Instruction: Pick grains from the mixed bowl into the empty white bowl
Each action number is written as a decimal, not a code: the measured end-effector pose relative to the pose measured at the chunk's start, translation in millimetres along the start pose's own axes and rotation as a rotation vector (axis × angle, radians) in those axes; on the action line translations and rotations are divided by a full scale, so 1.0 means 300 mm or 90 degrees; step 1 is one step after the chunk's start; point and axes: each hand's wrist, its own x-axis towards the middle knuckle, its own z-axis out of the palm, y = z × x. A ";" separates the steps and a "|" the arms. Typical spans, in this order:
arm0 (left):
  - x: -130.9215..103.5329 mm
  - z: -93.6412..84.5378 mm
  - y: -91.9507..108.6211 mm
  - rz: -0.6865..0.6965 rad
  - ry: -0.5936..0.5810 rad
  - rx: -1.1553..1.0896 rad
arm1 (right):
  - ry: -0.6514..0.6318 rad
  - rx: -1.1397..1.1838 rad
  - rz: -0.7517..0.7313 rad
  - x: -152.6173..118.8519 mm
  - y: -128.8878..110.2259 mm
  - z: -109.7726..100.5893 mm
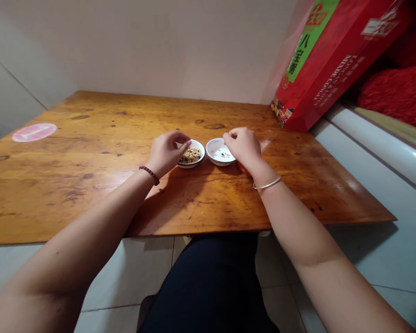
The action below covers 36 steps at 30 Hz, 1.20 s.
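Two small white bowls with dark rims stand side by side on a wooden table. Mixed beans or grains [190,156], pale and dark, fill the lower part of the left bowl [201,149]. In the right bowl [215,148] lie only several loose pieces. My left hand [168,150] is at the left bowl's left side, thumb and index finger brought together over its rim. Over the right bowl's right edge, my right hand [244,145] has its fingertips pinched. Anything between the fingers of either hand is too small or hidden to see. Something red [243,169] shows partly beneath my right hand.
The wooden table [100,162] meets a pale wall at the back. A pink round sticker [34,132] is on its left part. A tall red carton [333,64] stands at the back right, beside a white ledge [377,134] with red fluffy fabric [398,95].
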 end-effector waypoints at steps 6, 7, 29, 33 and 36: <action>0.007 0.016 -0.022 0.026 -0.020 -0.063 | -0.114 0.384 -0.070 0.015 -0.018 0.027; 0.008 0.018 -0.024 0.029 -0.024 -0.065 | -0.118 0.402 -0.094 0.012 -0.022 0.028; -0.007 0.012 0.007 0.030 -0.077 -0.141 | -0.058 0.191 -0.170 -0.029 -0.039 0.022; -0.009 0.014 0.006 0.029 -0.089 -0.163 | -0.047 0.208 -0.198 -0.029 -0.037 0.023; -0.011 0.014 0.008 0.028 -0.093 -0.170 | -0.051 0.192 -0.194 -0.031 -0.040 0.020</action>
